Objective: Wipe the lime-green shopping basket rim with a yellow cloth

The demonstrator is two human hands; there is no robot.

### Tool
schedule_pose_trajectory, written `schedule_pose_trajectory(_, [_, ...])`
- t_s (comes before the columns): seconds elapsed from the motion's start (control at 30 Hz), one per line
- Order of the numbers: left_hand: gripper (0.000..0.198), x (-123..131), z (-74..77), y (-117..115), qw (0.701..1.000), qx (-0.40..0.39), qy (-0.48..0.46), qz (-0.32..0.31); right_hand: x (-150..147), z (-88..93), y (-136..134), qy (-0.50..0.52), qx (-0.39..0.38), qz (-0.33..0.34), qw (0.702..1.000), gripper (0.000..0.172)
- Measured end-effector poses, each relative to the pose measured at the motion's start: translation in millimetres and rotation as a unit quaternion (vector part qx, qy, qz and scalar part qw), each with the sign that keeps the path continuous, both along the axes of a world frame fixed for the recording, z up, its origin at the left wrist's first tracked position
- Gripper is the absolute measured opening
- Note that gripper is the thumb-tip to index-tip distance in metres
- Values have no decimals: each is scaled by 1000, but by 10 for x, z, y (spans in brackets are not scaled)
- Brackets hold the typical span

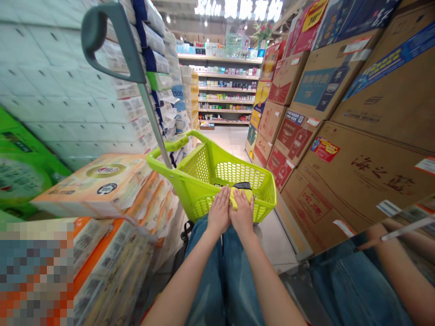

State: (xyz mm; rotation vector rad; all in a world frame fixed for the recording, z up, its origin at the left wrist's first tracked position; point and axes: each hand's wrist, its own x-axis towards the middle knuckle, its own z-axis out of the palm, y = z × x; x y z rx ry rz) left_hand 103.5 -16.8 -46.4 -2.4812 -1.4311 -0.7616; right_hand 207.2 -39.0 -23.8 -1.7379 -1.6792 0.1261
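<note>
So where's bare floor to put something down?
Bare floor shows between the green basket and far shelves, plus a patch right of the basket, by the cartons. It's crowded left, where tissue packs stand close, and at the basket's near side, by the yellow-and-grey cloth.

Basket (185, 192) between paper packs (102, 174), left, and cartons (367, 136), right; shelves (220, 58) beyond; cloth (249, 194) under right hand (242, 206)

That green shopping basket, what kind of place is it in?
Probably a supermarket: there's the green shopping basket, a tall stack of cardboard cartons, and shelves lined with small packages behind.
</note>
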Motion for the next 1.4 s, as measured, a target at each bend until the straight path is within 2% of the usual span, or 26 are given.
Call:
schedule_pose_trajectory(0.1, [63,4,1,-2,1000,5,-4,5,94,-25,-68,-15,3,5,1000,52])
schedule_pose_trajectory(0.23, [62,24,4,-14,1000,7,-1,14,456,-151,-276,-22,3,0,1000,52])
schedule_pose_trajectory(0.4, [64,29,-1,-15,1000,6,-5,16,1015,-322,-461,41,10,-52,998,49])
schedule_pose_trajectory(0.5, [64,27,-7,-12,1000,7,-8,14,1207,-388,-459,95,19,-68,993,48])
schedule_pose_trajectory(0.57, [64,27,-8,-13,1000,7,-8,16,1173,-395,-417,100,24,-95,990,48])
schedule_pose_trajectory(0.67, [63,30,-3,-19,1000,6,-8,19,870,-333,-315,61,25,-122,990,50])
schedule_pose_trajectory(0.83, [60,21,18,-20,1000,4,-5,11,202,-105,-109,8,5,-12,1000,51])
schedule_pose_trajectory(0.93, [59,11,24,-14,1000,2,4,10,72,-11,-66,-3,-6,22,1000,50])
schedule_pose_trajectory(1.03, [60,10,23,-13,1000,4,7,12,187,-16,-132,-13,-4,32,999,51])
schedule_pose_trajectory(1.13, [61,16,21,-19,1000,5,3,11,422,-90,-255,-18,-4,26,999,51])
schedule_pose_trajectory(1.4, [62,27,8,-19,1000,3,10,22,1138,-351,-491,66,4,-68,996,48])
